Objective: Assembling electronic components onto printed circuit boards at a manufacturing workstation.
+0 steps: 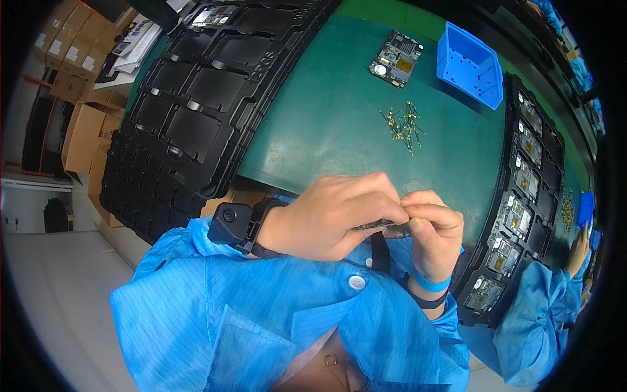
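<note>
My left hand (333, 217) and my right hand (434, 228) meet close in front of my chest, fingertips together. Between them a thin dark flat piece (373, 225) shows edge-on; my fingers hide most of it, so its kind is unclear. The left fingers curl over it, and the right thumb and fingers pinch at its end. Beyond my hands, a small pile of short dark cables with gold-coloured ends (406, 125) lies on the green mat (313, 124). Farther back lies a circuit board (396, 59) with a round silver part, beside a blue plastic bin (469, 65).
Black moulded trays (215, 85) stand at the left, one board in a far pocket. Another black tray (499, 215) on the right holds several boards. Past it are a co-worker's blue sleeve (539, 313) and hand (577, 251). Cardboard boxes (81, 39) are stacked at far left.
</note>
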A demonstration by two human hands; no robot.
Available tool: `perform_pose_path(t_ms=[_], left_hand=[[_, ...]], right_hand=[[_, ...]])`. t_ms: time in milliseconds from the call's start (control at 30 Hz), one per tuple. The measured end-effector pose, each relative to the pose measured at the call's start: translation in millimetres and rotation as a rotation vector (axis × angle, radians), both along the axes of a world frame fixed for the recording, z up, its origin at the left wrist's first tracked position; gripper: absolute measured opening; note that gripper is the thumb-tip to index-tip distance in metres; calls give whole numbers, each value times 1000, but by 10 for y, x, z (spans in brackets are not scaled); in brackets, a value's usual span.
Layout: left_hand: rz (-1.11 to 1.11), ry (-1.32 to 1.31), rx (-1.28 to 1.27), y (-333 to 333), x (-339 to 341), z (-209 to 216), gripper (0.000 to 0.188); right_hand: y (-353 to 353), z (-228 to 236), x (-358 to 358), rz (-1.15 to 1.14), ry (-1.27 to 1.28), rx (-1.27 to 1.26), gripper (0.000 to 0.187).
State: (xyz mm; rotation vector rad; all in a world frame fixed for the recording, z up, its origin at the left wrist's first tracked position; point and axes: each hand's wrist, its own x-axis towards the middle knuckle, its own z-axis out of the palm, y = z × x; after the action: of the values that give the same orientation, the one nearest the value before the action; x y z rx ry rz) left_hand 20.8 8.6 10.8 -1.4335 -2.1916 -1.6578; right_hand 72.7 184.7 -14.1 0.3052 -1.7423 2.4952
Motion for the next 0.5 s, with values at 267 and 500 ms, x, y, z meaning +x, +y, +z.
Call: perform_pose_path(t_ms=[267,500], left_hand=[[23,19,15,-1,20,5,26],[29,-7,53,20,39,5,25]], right_hand=[[-15,11,8,1,-15,-19,13],[-31,47,20,-29,8,9,13]])
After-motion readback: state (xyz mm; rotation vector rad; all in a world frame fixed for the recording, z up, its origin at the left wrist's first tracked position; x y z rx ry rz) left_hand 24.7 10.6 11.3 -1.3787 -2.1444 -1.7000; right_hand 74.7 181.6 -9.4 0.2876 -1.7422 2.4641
